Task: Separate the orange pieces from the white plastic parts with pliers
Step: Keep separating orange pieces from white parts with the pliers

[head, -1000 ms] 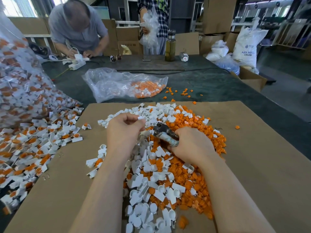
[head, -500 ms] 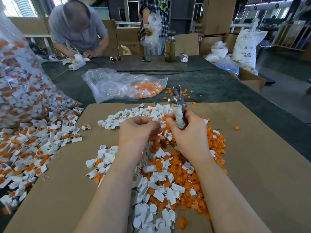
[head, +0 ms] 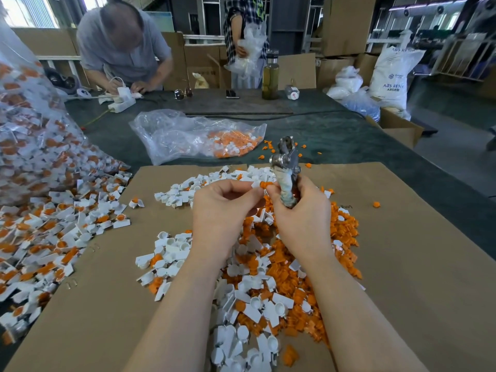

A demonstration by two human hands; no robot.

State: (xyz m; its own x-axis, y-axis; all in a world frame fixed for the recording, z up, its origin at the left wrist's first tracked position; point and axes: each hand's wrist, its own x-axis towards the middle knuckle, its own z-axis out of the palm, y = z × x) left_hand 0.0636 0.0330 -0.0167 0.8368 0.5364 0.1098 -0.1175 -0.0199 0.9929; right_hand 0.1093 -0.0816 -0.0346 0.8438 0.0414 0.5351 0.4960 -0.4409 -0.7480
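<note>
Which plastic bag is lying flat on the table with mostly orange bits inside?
The clear bag on the dark table, beyond the cardboard. Its orange pieces sit at its right end. The big bag at left holds white-and-orange parts.

Both forearms bare up to the frame's lower edge, no sleeves or cuffs in view. No gloves on left hand (head: 224, 210) or right hand (head: 302, 213); fingers (head: 241, 187) bare too. Wrists just behind each hand plain: no watch, band or strap. No rings, tape or marks visible. Nails short, unpainted as far as can be seen.
</note>
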